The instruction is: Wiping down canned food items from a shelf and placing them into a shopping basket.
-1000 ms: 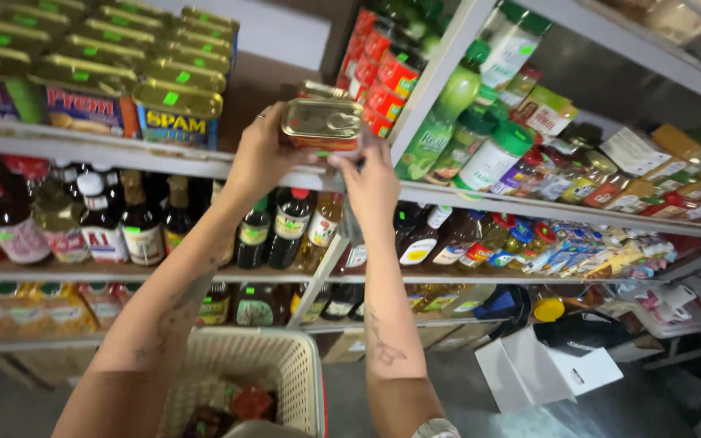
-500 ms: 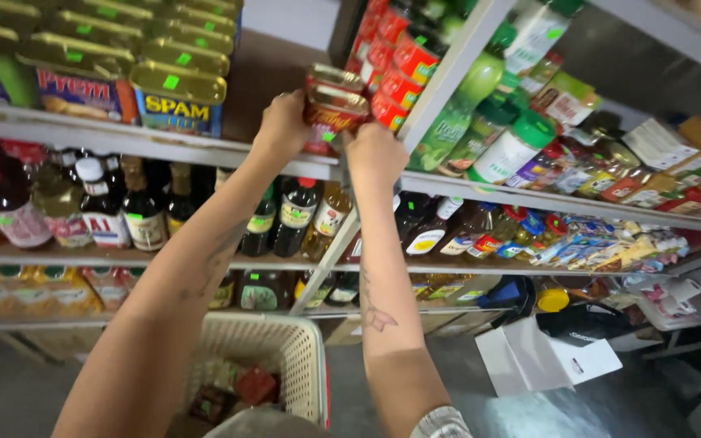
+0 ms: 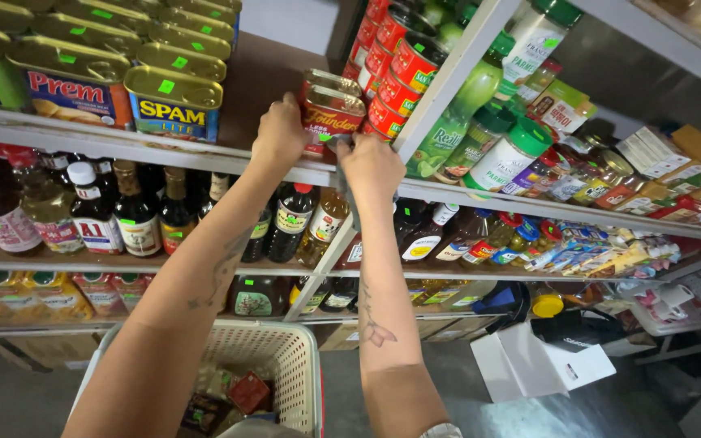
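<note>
A red can [image 3: 330, 113] is gripped by the left hand [image 3: 280, 134] and right hand [image 3: 371, 166]. It is seated on the top shelf [image 3: 164, 154] but not released; goods are left in the basket [image 3: 285, 357].

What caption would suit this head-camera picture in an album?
Both hands, left hand and right hand, set a red rectangular tin on the top shelf above a basket.

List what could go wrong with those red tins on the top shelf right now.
1. The red tins are stacked two high near the shelf edge; if the left hand or right hand nudges them, the upper one might tip off.
2. A falling tin would likely hit the basket or the sauce bottles below.
3. Both arms reach overhead, so grip may be weak.
</note>
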